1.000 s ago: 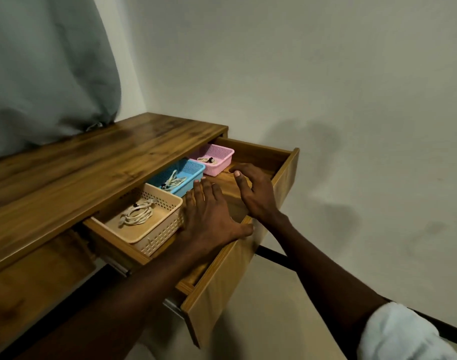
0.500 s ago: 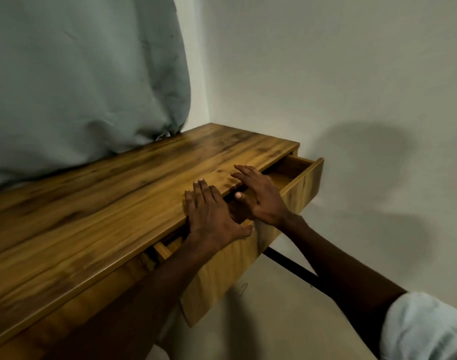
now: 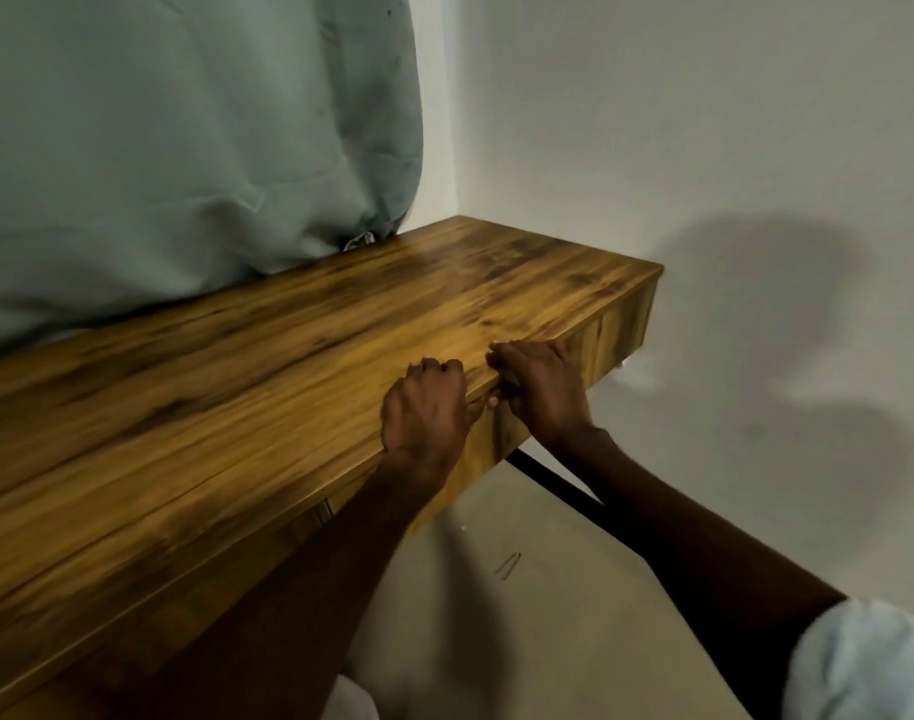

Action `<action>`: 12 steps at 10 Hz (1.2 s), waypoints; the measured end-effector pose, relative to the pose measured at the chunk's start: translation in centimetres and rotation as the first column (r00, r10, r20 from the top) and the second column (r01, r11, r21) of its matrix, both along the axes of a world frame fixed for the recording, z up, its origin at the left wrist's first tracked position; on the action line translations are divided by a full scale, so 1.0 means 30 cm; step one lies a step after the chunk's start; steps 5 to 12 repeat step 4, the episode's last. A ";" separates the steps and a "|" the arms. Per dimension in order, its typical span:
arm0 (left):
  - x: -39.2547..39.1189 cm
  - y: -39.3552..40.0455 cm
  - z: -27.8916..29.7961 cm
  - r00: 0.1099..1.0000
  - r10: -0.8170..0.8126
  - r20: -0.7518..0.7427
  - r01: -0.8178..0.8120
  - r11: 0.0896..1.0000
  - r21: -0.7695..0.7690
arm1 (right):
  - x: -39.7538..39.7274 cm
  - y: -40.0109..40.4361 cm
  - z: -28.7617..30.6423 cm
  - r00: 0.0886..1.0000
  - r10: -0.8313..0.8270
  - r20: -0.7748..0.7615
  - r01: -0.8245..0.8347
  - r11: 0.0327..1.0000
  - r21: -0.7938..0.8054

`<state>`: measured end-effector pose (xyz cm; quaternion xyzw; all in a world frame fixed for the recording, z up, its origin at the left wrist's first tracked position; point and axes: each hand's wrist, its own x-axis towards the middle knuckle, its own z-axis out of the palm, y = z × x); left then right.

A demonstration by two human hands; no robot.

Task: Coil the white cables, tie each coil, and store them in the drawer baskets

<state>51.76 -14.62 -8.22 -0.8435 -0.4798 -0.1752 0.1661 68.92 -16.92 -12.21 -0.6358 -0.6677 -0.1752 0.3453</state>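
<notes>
A white rolled-up sleeve (image 3: 860, 667) is seen nearest, at the lower right, with two bare forearms reaching forward from it and from the lower edge. The left hand (image 3: 426, 413) is set on the front edge of a wooden desk top (image 3: 236, 407), its fingers (image 3: 439, 367) curled loosely onto the wood and closed around nothing. Just beside it, the right hand (image 3: 540, 389) is laid over the same edge, fingers bent, with the palm pressed against the drawer front (image 3: 501, 439) below. The drawer is seen pushed in, its front nearly flush under the desk top; the cables and baskets are hidden from view. A small dark clip-like object (image 3: 507, 565) is seen on the pale floor (image 3: 522, 589) beneath. Behind the desk, a grey-green curtain (image 3: 184, 137) is hung touching the wood, and plain white walls (image 3: 704, 148) are met at the corner.
</notes>
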 end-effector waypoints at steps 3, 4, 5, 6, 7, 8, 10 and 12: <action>-0.039 -0.040 0.032 0.998 -0.063 -0.005 0.063 0.996 -0.061 | -0.105 -0.050 0.123 0.987 -0.121 0.108 0.146 0.953 -0.265; -0.149 -0.047 0.099 0.981 -0.113 0.157 0.134 0.982 -0.131 | -0.181 -0.060 0.194 0.996 -0.086 -0.030 0.068 0.924 -0.377; -0.149 -0.047 0.099 0.981 -0.113 0.157 0.134 0.982 -0.131 | -0.181 -0.060 0.194 0.996 -0.086 -0.030 0.068 0.924 -0.377; -0.149 -0.047 0.099 0.981 -0.113 0.157 0.134 0.982 -0.131 | -0.181 -0.060 0.194 0.996 -0.086 -0.030 0.068 0.924 -0.377; -0.149 -0.047 0.099 0.981 -0.113 0.157 0.134 0.982 -0.131 | -0.181 -0.060 0.194 0.996 -0.086 -0.030 0.068 0.924 -0.377; -0.149 -0.047 0.099 0.981 -0.113 0.157 0.134 0.982 -0.131 | -0.181 -0.060 0.194 0.996 -0.086 -0.030 0.068 0.924 -0.377; -0.149 -0.047 0.099 0.981 -0.113 0.157 0.134 0.982 -0.131 | -0.181 -0.060 0.194 0.996 -0.086 -0.030 0.068 0.924 -0.377; -0.149 -0.047 0.099 0.981 -0.113 0.157 0.134 0.982 -0.131 | -0.181 -0.060 0.194 0.996 -0.086 -0.030 0.068 0.924 -0.377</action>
